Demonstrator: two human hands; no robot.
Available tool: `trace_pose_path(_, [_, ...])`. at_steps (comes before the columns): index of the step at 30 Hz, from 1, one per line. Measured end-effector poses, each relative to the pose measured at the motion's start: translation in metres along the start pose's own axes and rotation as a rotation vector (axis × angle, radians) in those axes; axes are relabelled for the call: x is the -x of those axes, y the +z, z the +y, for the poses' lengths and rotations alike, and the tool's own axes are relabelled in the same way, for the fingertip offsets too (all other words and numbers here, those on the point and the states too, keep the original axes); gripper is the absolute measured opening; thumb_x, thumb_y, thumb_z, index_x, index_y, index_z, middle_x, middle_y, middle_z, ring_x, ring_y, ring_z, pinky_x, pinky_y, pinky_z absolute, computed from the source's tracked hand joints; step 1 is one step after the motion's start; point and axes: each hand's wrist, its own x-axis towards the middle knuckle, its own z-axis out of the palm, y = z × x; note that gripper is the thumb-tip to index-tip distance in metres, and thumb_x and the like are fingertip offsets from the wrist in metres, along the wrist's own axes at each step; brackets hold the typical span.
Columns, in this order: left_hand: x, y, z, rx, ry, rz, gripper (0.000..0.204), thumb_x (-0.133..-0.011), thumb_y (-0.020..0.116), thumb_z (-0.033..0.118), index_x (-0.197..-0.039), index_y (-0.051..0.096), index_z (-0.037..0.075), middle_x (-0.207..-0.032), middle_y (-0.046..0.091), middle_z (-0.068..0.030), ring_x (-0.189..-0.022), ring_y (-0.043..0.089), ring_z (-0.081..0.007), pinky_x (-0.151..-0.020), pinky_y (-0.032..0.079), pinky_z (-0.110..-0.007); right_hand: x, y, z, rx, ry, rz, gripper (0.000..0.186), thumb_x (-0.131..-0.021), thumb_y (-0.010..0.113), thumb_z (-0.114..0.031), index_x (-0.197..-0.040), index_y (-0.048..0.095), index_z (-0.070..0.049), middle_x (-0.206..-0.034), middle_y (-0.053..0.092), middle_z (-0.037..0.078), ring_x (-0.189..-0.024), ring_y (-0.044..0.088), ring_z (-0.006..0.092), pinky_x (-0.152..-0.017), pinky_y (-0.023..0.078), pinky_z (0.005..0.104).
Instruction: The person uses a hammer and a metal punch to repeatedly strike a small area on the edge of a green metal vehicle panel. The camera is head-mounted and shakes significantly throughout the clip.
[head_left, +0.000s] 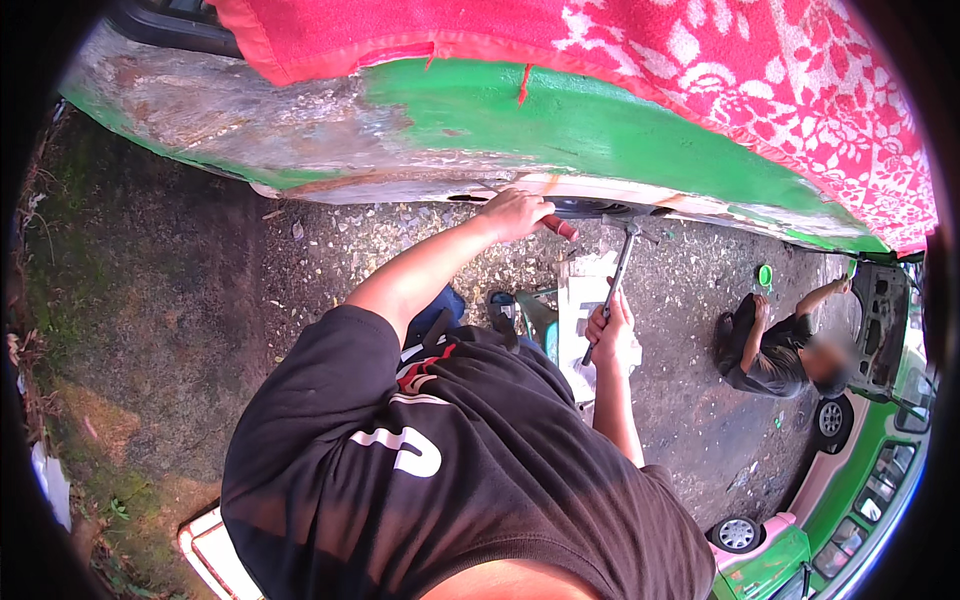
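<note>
My left hand (515,215) is closed around a tool with a reddish-brown handle (562,229). Its thin metal shaft (487,187) points at the lower edge of a vehicle's green body panel (560,125); whether it is a screwdriver or a chisel I cannot tell. My right hand (613,330) grips the shaft of a hammer (621,265), whose metal head is up near the panel's lower edge, to the right of the tool's handle and apart from it. Left of the green paint, the panel shows a bare, greyish-brown scraped patch (260,115).
A pink and white patterned cloth (700,60) drapes over the vehicle. Paint flakes (350,250) litter the ground. A green stool (540,318) and a white board (582,300) are by my legs. Rightward, a co-worker (775,350) crouches at an open vehicle door (880,320) near a green vehicle.
</note>
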Motion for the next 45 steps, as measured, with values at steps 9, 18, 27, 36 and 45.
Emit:
trace_pose_path(9, [-0.006,-0.001,0.008,-0.004,0.016,0.022,0.015,-0.08,0.068,0.018,-0.092,0.059,0.012,-0.084,0.066,-0.0087,-0.087,0.069,-0.0295,-0.078,0.053,-0.044,0.008,-0.006,0.013,-0.015,0.017,0.024,0.035,-0.105,0.049,-0.033,-0.136,0.055,-0.018,-0.055,0.035,-0.006,-0.039,0.027,0.0037,-0.035,0.02,0.0218])
trace_pose_path(18, [-0.007,-0.003,0.008,-0.027,0.003,0.036,0.016,-0.08,0.068,0.018,-0.092,0.059,0.012,-0.087,0.066,-0.0098,-0.087,0.069,-0.0302,-0.079,0.053,-0.045,0.019,-0.004,0.031,-0.047,-0.127,0.033,0.036,-0.105,0.048,-0.029,-0.139,0.052,-0.017,-0.058,0.035,-0.007,-0.042,0.029,0.0024,-0.036,0.021,0.0201])
trace_pose_path(27, [0.017,-0.004,0.002,0.086,-0.104,0.075,0.014,-0.082,0.067,0.019,-0.091,0.06,0.011,-0.092,0.065,-0.0088,-0.094,0.066,-0.0304,-0.085,0.05,-0.044,0.023,-0.016,0.021,0.009,-0.092,0.002,0.036,-0.105,0.047,-0.033,-0.139,0.052,-0.021,-0.057,0.033,-0.005,-0.043,0.028,0.0045,-0.038,0.023,0.0218])
trace_pose_path(36, [0.075,-0.017,0.005,0.165,-0.267,0.293,0.018,-0.074,0.069,0.013,-0.086,0.057,0.008,-0.086,0.061,-0.0093,-0.089,0.062,-0.0328,-0.078,0.048,-0.045,0.017,-0.009,0.01,0.261,-0.095,-0.113,0.025,-0.105,0.049,-0.028,-0.119,0.059,-0.009,-0.057,0.036,-0.005,-0.043,0.031,0.0036,-0.037,0.024,0.0202])
trace_pose_path(45, [0.155,-0.034,0.01,0.169,-0.478,0.45,0.018,-0.075,0.068,0.015,-0.085,0.054,0.008,-0.085,0.058,-0.0097,-0.084,0.06,-0.0354,-0.077,0.047,-0.046,0.006,0.025,-0.001,0.521,-0.083,-0.368,0.032,-0.101,0.058,-0.033,-0.078,0.049,-0.013,-0.055,0.039,-0.008,-0.044,0.034,0.0029,-0.038,0.023,0.0229])
